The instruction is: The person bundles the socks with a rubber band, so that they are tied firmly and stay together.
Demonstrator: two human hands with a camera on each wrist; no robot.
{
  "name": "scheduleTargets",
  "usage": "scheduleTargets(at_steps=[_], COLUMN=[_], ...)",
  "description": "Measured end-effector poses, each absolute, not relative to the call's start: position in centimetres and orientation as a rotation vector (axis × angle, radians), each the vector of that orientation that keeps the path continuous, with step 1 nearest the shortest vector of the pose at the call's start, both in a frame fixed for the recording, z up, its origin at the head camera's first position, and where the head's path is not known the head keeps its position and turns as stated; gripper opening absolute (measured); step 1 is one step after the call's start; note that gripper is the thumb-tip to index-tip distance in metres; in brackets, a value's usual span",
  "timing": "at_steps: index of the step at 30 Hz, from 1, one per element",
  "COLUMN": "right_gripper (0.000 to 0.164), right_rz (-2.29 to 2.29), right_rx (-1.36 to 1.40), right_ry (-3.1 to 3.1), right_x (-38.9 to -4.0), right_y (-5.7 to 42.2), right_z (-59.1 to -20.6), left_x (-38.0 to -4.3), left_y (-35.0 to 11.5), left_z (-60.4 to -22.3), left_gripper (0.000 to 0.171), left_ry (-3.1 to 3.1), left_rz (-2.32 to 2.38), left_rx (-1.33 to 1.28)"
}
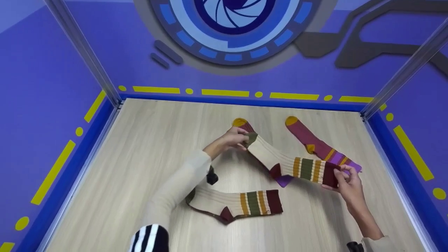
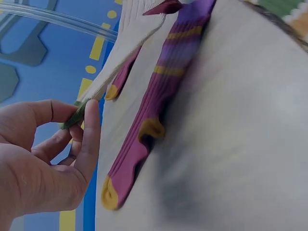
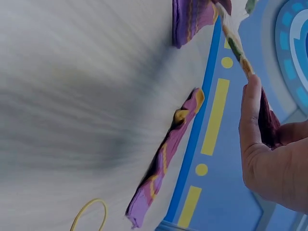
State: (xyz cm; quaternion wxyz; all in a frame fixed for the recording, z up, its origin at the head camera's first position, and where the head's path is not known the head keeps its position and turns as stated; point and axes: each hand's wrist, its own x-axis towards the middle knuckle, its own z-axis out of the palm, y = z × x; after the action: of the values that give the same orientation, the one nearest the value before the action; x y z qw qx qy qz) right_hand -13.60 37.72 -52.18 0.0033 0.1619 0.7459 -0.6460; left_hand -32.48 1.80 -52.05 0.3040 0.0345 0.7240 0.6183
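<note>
A cream ribbed sock (image 1: 267,152) with mustard and green stripes is stretched above the table between both hands. My left hand (image 1: 232,138) pinches its olive toe (image 2: 74,115), thumb against fingers. At the other end, the maroon cuff (image 3: 267,120) is gripped by my right hand (image 1: 350,187). A matching cream sock (image 1: 217,199) lies flat nearer to me, its toe partly behind my left forearm. Beneath the raised sock lies a plum sock (image 2: 127,166), mostly covered in the head view. Another plum sock (image 1: 308,138) with a mustard toe and heel lies slanted beyond my right hand.
The pale wooden tabletop (image 1: 140,140) is bounded by a blue printed back wall (image 1: 105,52) and side walls. Metal posts (image 1: 87,56) stand at the back corners. A thin yellow loop (image 3: 77,216) shows low in the right wrist view.
</note>
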Motion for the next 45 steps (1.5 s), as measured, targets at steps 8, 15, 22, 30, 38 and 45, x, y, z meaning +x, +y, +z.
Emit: scheduleTargets(at_steps=[8,15,22,30,38,45], right_gripper=[0.043,0.051,0.049,0.047,0.036,0.038], right_rz=[-2.011,-1.996,-1.948,-1.915,-1.826,-1.779], right_rx=[0.331,0.255,0.187,0.048,-0.091,-0.155], right_ry=[2.293,2.214,2.131,1.995,1.842,1.765], right_x=[-13.8,-14.1,-14.0,-14.0,-13.6,-13.2], right_y=[36.6,35.4,34.9,34.4,33.4,31.1], right_z=[-52.4,-52.7,-53.2,-53.7,-54.2,-55.4], left_x=[-29.7,-27.7,-25.4,-22.6,-20.0,-17.4], left_y=[-2.3,-5.0,-7.2,-10.2,-13.4,-17.4], left_z=[-51.7,-51.8,-51.0,-50.9,-51.8,-52.3], left_gripper=[0.020,0.014,0.015,0.018,0.018,0.017], left_ry=[1.931,1.942,1.927,1.924,1.922,1.934], left_rz=[1.595,1.631,1.680,1.691,1.639,1.491], left_rx=[0.176,0.146,0.088,0.117,0.114,0.162])
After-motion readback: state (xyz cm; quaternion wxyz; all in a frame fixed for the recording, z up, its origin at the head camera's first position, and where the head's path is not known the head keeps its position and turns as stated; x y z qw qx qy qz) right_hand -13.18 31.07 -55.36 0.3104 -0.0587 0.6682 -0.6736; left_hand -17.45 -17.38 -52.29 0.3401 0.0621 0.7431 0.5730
